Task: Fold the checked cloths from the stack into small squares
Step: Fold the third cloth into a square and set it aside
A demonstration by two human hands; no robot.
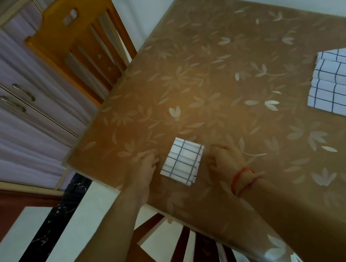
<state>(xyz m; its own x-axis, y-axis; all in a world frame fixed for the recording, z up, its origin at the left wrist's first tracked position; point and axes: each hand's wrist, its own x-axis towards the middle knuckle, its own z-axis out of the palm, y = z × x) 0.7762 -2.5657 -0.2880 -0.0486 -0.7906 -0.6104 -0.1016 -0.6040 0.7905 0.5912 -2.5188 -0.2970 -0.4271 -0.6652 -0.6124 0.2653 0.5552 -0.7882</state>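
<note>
A white cloth with dark checks, folded into a small square (182, 161), lies on the brown leaf-patterned table (225, 64) near its front edge. My left hand (146, 162) sits just left of the square, its fingertips at the cloth's left edge. My right hand (224, 156), with a red thread on the wrist, lies just right of the square, fingers loosely curled beside its right edge. Neither hand grips the cloth. A stack of larger checked cloths (343, 82) lies at the table's right side, partly cut off by the frame.
A wooden chair (81, 47) stands at the table's far left side. Another chair's back (189, 255) shows below the front edge. Pale cabinets with handles (16, 100) line the left wall.
</note>
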